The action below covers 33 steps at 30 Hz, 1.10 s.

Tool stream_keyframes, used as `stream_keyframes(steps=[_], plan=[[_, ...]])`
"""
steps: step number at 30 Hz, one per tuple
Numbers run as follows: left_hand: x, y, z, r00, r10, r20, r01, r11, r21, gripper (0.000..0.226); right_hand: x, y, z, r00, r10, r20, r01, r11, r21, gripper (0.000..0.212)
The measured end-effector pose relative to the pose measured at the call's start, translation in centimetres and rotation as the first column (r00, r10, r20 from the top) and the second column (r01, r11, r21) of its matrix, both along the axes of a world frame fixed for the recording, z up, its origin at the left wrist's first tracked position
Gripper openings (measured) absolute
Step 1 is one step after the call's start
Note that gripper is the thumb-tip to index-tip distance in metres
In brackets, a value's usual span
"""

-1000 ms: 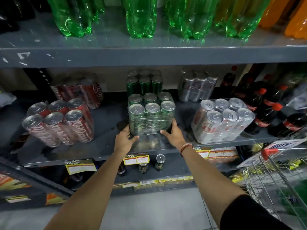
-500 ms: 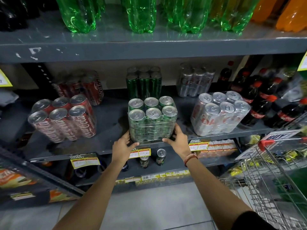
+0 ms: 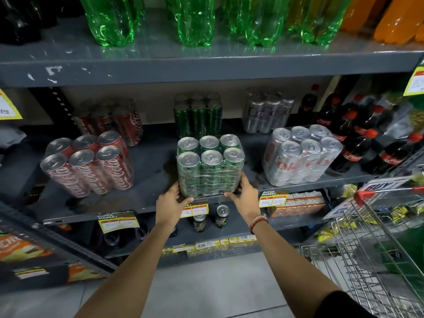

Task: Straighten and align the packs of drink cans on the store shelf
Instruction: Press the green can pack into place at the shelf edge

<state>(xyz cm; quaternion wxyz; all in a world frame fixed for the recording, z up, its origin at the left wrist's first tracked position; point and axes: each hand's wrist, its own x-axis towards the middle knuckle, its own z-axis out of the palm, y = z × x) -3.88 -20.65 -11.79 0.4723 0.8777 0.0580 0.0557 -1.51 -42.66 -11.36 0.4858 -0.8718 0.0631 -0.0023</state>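
A shrink-wrapped pack of green cans (image 3: 210, 166) stands at the front edge of the grey middle shelf (image 3: 149, 180). My left hand (image 3: 171, 203) grips its lower left corner and my right hand (image 3: 244, 196) its lower right corner. To the left a pack of red cola cans (image 3: 88, 166) stands skewed, back from the edge. On the right sits a pack of silver cans (image 3: 300, 157), also turned at an angle. Behind them stand a second red pack (image 3: 110, 121), a green pack (image 3: 198, 115) and a silver pack (image 3: 267, 111).
Dark cola bottles (image 3: 358, 136) fill the shelf's right end. Green and orange bottles (image 3: 195, 19) line the upper shelf. Loose cans (image 3: 221, 215) stand on the lower shelf behind price tags (image 3: 195, 210). A wire shopping cart (image 3: 371, 249) stands at my right.
The green pack has slid forward to the shelf's front edge, with both hands still on its lower corners. The camera has moved closer and slightly left.
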Motion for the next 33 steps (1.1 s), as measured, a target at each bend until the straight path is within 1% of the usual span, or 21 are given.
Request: stream_keyframes(steps=[4,5,7,9,10,12,13,14,16,19,22,24,26,28,30,33], plan=[[-0.3,-0.4,0.5,1.000,0.001,0.012,-0.001,1.000,-0.009,0.070,-0.4,0.2,0.5,1.000,-0.004,-0.011,0.004,1.000,-0.014,0.085],[-0.3,-0.4,0.7,1.000,-0.004,0.008,0.005,0.999,-0.034,0.069,-0.8,0.6,0.6,1.000,-0.021,0.011,0.022,0.999,-0.024,0.084],[-0.3,-0.1,1.1,1.000,-0.023,-0.019,0.021,0.996,-0.092,0.066,-2.2,1.9,0.5,0.988,-0.106,0.109,0.107,0.994,-0.013,0.079],[-0.3,1.0,1.6,0.999,-0.006,-0.033,0.003,0.996,-0.092,0.059,-3.9,4.1,0.2,0.948,-0.248,0.199,0.234,0.968,0.090,0.068],[-0.4,1.8,1.9,0.999,0.018,-0.027,-0.020,0.996,-0.083,0.053,-4.7,5.5,0.0,0.920,-0.328,0.215,0.298,0.941,0.162,0.060],[-0.6,3.9,2.4,0.997,0.080,-0.010,-0.080,0.992,-0.099,0.040,-5.9,9.0,-0.1,0.876,-0.443,0.193,0.375,0.875,0.305,0.045],[-0.8,5.0,2.6,0.993,0.118,-0.009,-0.118,0.985,-0.123,0.036,-6.3,10.8,-0.2,0.874,-0.452,0.177,0.371,0.857,0.358,0.038],[-1.0,6.2,2.8,0.987,0.160,-0.012,-0.159,0.975,-0.156,0.034,-6.7,12.8,-0.2,0.887,-0.429,0.173,0.340,0.859,0.383,0.033],[-1.6,8.8,3.2,0.969,0.247,-0.011,-0.244,0.948,-0.205,0.030,-6.9,16.6,-0.1,0.926,-0.313,0.210,0.222,0.903,0.367,0.027],[-2.6,13.3,3.6,0.916,0.402,0.001,-0.392,0.894,-0.215,0.021,-5.7,21.4,1.3,0.966,-0.129,0.225,0.043,0.936,0.351,0.028],[-3.4,17.8,3.7,0.829,0.560,-0.009,-0.556,0.821,-0.130,0.022,-3.1,24.4,2.9,0.984,0.012,0.177,-0.072,0.939,0.338,0.038],[-3.5,20.5,3.4,0.796,0.605,-0.019,-0.604,0.791,-0.099,0.024,-1.1,25.7,3.5,0.988,0.108,0.110,-0.137,0.940,0.311,0.057],[-3.0,22.7,3.1,0.816,0.576,-0.052,-0.578,0.812,-0.075,0.036,0.6,26.4,3.9,0.979,0.205,0.003,-0.199,0.947,0.253,0.080],[-2.1,24.2,3.0,0.872,0.479,-0.103,-0.487,0.869,-0.082,0.053,1.7,27.1,4.0,0.957,0.285,-0.058,-0.269,0.944,0.189,0.095],[-1.2,25.1,2.9,0.911,0.384,-0.154,-0.398,0.914,-0.075,0.062,2.2,27.8,3.9,0.938,0.343,-0.043,-0.331,0.928,0.168,0.095],[-0.4,25.5,2.4,0.925,0.347,-0.156,-0.359,0.932,-0.054,0.064,1.9,28.6,3.5,0.934,0.357,0.023,-0.356,0.919,0.169,0.086]])
